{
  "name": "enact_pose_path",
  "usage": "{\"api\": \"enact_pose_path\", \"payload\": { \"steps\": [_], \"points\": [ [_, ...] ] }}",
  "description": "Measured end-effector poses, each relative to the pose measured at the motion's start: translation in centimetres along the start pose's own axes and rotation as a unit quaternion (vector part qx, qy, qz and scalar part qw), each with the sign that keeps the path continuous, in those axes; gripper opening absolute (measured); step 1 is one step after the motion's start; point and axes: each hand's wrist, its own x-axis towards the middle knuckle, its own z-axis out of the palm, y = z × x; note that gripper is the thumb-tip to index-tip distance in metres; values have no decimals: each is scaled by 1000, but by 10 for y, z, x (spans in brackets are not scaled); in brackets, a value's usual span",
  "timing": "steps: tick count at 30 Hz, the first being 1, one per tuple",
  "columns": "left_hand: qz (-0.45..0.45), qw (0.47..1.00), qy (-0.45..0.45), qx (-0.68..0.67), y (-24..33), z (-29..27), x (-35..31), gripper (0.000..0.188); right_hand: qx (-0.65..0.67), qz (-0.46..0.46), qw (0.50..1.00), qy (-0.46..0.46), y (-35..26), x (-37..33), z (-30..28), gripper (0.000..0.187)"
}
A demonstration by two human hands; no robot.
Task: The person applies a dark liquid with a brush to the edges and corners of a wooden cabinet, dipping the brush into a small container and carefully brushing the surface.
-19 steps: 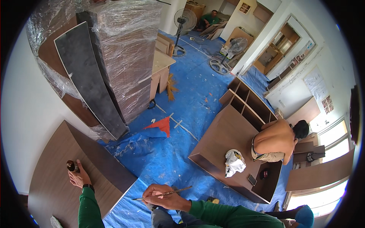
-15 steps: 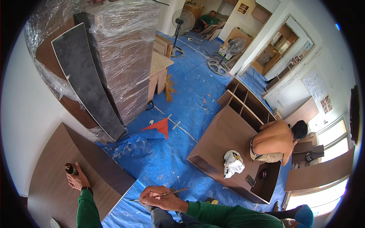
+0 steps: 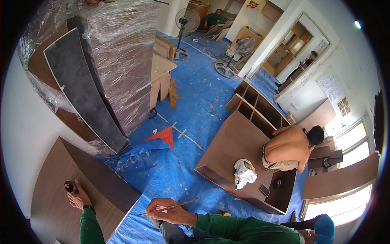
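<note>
My left hand (image 3: pixel 80 198) rests on a brown wood-grain panel (image 3: pixel 53 175), its fingers around a small dark bottle (image 3: pixel 69 186) that stands on the panel. My right hand (image 3: pixel 166 211) pinches a thin brush (image 3: pixel 187 202), held out over the blue floor sheet beside the panel's near right edge. The brush's slim tip points left, toward that edge, and seems apart from it. Green sleeves cover both my arms, and a dark band circles my left wrist.
A shirtless person (image 3: pixel 287 147) bends over a large brown cabinet (image 3: pixel 231 140) carrying a white cloth (image 3: pixel 245 174) and phone (image 3: pixel 265 190). Plastic-wrapped panels (image 3: pixel 120 61) stand at left. Two fans (image 3: pixel 187 21) stand farther off; someone sits beyond. Blue sheeting (image 3: pixel 195 93) covers the floor.
The whole view has shifted slightly, sliding most things left. A person in dark clothes now shows at the doorway. Both my hands keep nearly the same pose and hold the same things.
</note>
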Motion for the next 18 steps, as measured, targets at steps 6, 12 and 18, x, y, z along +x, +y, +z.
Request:
{"api": "enact_pose_path", "payload": {
  "steps": [6,12,18],
  "points": [
    [-4,1000,16,-22,6,-7,-6,92,-9,62,998,12,-3,-8,-7,22],
    [1,1000,-18,-6,3,-17,-3,91,-4,85,996,0,-10,-18,-7,24],
    [16,1000,21,-5,6,4,-7,91,-13,73,997,-2,-4,-18,4,23]
  ]
}}
